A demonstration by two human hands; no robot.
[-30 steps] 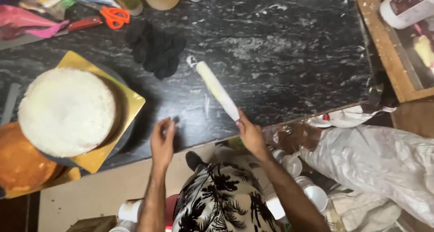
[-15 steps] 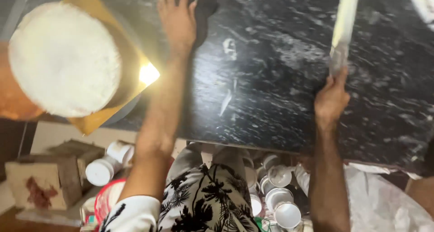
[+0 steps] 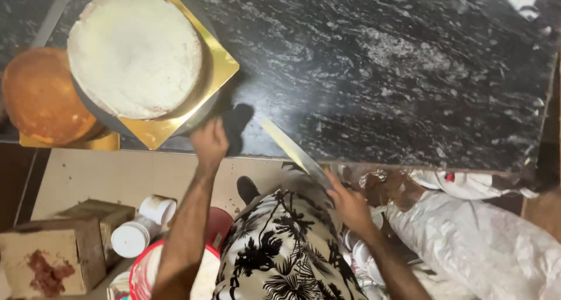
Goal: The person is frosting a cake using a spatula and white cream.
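**A:** What is each hand doing?

**B:** The left hand (image 3: 209, 143), just left of centre, rests at the near edge of the black marble counter (image 3: 380, 72). Its fingers are curled onto a dark cloth (image 3: 238, 125) that lies bunched beside the cake's stand. The right hand (image 3: 349, 203), lower and right of centre, is closed round the handle of a long palette knife (image 3: 292, 151), whose blade slants up and left over the counter edge.

**B:** The blade points toward the cake, which I take as keeping it ready for the icing while staying clear of the body. The cloth sits just beside the stand, handy for wiping, I would judge.

**A:** And the cake?

**B:** The iced cake (image 3: 135, 51) is in the upper left of the frame: round, flat-topped, coated in pale cream with a slightly rough, matte surface. It stands on a square gold board (image 3: 219, 72) turned corner-on, which rests on a dark round turntable. The raised, turning base probably lets the sides be reached evenly.

**A:** Anything beside it?

**B:** A bare, golden-brown sponge (image 3: 41, 95) sits at the far left on another gold board, partly tucked under the iced cake's stand. In the lower left, on the floor, are a worn wooden box (image 3: 52, 253) and white tubs (image 3: 143, 224); a white sack (image 3: 479, 241) lies at lower right.
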